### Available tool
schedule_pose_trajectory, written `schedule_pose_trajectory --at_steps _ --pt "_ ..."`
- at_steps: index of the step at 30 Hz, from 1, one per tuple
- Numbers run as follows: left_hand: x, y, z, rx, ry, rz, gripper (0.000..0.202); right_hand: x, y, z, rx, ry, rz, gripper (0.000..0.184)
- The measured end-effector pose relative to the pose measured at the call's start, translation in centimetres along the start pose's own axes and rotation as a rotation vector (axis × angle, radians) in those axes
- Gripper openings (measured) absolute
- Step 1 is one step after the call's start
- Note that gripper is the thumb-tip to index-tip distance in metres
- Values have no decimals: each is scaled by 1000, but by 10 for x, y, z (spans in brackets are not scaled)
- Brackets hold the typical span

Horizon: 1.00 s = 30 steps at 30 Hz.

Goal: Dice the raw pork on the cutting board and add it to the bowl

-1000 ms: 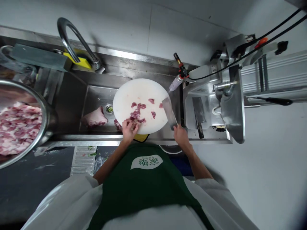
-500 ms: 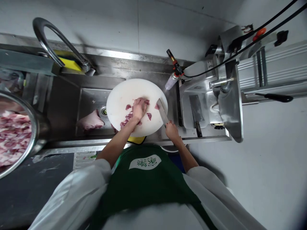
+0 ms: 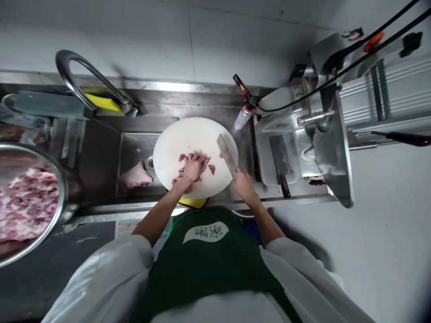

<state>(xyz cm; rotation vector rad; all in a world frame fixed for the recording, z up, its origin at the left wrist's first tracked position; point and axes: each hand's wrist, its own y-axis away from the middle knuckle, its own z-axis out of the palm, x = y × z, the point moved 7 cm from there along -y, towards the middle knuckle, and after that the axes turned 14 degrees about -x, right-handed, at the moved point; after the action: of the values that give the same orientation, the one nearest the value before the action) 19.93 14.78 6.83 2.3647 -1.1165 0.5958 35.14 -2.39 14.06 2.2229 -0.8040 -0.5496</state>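
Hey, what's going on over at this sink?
A person in a green apron stands at a round white cutting board set over a sink. The left hand rests on meat pieces there. The right hand grips a cleaver, its blade above the board's right side. A bowl of cut meat sits at the left.

Meat pieces [image 3: 188,172] lie on the board [image 3: 175,143] over the sink [image 3: 134,148].

2 cleavers [image 3: 226,152] [image 3: 280,158]; 1 round cutting board [image 3: 188,137]; 1 steel bowl [image 3: 71,190]; 1 faucet [image 3: 85,74]; 1 gas torch [image 3: 243,114]; 1 meat slicer [image 3: 323,148].
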Motion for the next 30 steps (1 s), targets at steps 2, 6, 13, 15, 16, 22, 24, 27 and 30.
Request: schedule_pose_trajectory --at_steps 2,6,13,15,16,22,24,27,30 --pt "2 17 -4 -4 -9 32 25 -14 -1 -5 10 2 -27 32" --pt "-23 57 -33 234 100 -40 27 -54 -7 -13 31 -13 -99 36" --pt "-60 134 -5 255 170 -123 85 -76 -18 -40 198 -10 -142 39" --pt "-58 134 14 184 148 -125 95 -51 -25 -49 250 24 -68 38" --pt "-57 130 18 197 142 -146 92 -35 -28 -51 258 45 -26 36" --pt "-42 54 11 421 231 -185 67 20 -29 -6 127 71 113 29" --pt "-27 30 11 410 279 -117 60 12 -25 18 66 34 86 28" --pt "-10 19 16 293 372 25 52 -2 -24 40 35 -64 -47 24" --pt "-16 39 15 224 429 80 51 13 -32 46 33 -336 -180 19"
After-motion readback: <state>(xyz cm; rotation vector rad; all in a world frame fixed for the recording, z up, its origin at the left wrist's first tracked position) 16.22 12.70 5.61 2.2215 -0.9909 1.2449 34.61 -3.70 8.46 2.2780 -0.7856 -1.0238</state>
